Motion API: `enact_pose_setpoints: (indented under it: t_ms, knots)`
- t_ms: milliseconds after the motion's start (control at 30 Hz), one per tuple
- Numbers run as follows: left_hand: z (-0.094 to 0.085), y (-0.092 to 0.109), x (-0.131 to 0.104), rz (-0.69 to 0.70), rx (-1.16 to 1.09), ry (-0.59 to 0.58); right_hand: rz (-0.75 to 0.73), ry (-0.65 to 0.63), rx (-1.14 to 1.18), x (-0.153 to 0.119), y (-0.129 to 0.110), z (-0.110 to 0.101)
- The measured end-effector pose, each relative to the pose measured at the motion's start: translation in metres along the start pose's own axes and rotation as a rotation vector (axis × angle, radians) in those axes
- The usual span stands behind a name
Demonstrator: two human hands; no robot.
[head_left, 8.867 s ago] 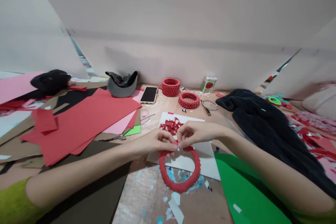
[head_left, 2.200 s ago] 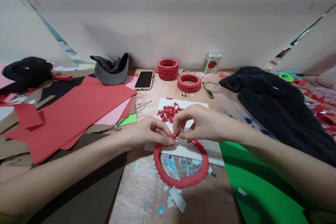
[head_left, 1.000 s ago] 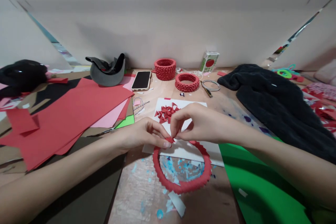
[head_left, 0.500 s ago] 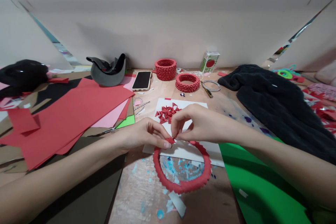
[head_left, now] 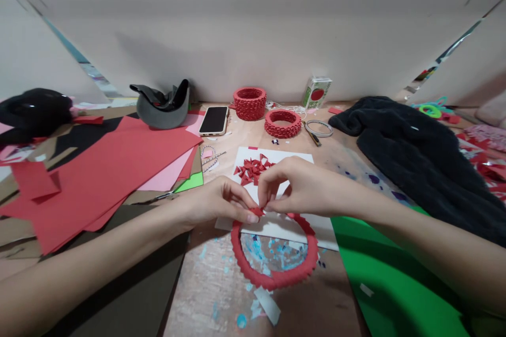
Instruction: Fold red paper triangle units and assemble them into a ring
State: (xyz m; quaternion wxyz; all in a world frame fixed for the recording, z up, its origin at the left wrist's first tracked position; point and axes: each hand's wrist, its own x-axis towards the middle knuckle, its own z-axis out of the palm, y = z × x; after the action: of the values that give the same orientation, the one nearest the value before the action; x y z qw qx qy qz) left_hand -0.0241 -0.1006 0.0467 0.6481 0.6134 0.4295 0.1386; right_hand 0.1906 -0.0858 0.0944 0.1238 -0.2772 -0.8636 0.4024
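Note:
A curved strip of interlocked red paper pieces [head_left: 312, 253] hangs in a near-ring below my hands, with a gap at its upper side. My left hand [head_left: 223, 202] pinches the strip's upper left end between thumb and fingers. Right beside it, my right hand [head_left: 286, 184] has its thumb and fingertips closed at that same end; whatever small thing they hold is hidden. Behind my hands, a pile of small folded red triangles [head_left: 253, 169] lies on a white sheet [head_left: 294, 155].
Two red paper rings [head_left: 250, 104], a phone [head_left: 214, 121], a small box [head_left: 317, 92] and a cutter [head_left: 312, 134] stand or lie behind. Red sheets [head_left: 118, 163] and a grey cap [head_left: 162, 108] are left; dark fabric [head_left: 415, 152] and a green sheet [head_left: 379, 263] right.

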Motion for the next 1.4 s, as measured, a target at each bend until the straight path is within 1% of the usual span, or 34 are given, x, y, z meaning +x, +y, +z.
enact_pose_setpoints:
  t_ms: [167,367,467,567,667,733,800,900,1033,1133,1200,1233,1300,1333,1400]
  knots:
    - [0.002,0.000,0.000,0.032,0.036,0.020,0.010,0.006,-0.030,-0.001,0.002,0.002]
    - [0.004,0.001,0.000,0.013,0.045,0.042,0.019,0.002,-0.023,0.000,0.003,0.004]
    - [0.004,0.001,0.000,-0.015,0.070,0.044,0.059,-0.015,0.005,0.002,0.005,0.004]
    - [0.005,0.002,0.001,-0.035,0.019,0.044,0.105,-0.024,0.035,0.003,0.007,-0.001]
    - [0.005,0.002,0.001,-0.040,-0.069,0.042,0.159,-0.073,0.048,0.004,0.009,-0.009]
    - [0.005,0.002,0.001,-0.043,-0.088,0.045,0.208,-0.122,0.107,0.004,0.011,-0.012]
    - [0.005,0.002,0.001,-0.046,-0.094,0.050,0.263,-0.165,0.217,0.005,0.013,-0.012]
    - [0.006,0.002,0.001,-0.053,-0.101,0.052,0.324,-0.189,0.364,0.006,0.019,-0.008]
    - [0.007,0.003,0.001,-0.058,-0.080,0.064,0.331,-0.199,0.418,0.009,0.028,0.001]
    - [0.007,0.004,0.001,-0.067,-0.080,0.068,0.326,-0.216,0.427,0.010,0.029,0.001]
    - [0.007,0.005,0.001,-0.070,-0.096,0.064,0.307,-0.202,0.357,0.010,0.026,-0.004]
    - [0.007,0.004,0.002,-0.074,-0.103,0.060,0.286,-0.167,0.264,0.009,0.024,-0.007]
    - [0.007,0.003,0.003,-0.070,-0.111,0.044,0.253,-0.090,0.008,0.004,0.020,-0.014]
    - [0.006,0.003,0.003,-0.064,-0.112,0.031,0.265,-0.075,-0.107,0.000,0.019,-0.017]
    - [0.006,0.002,0.003,-0.044,-0.115,0.019,0.339,-0.140,-0.229,-0.007,0.017,-0.017]
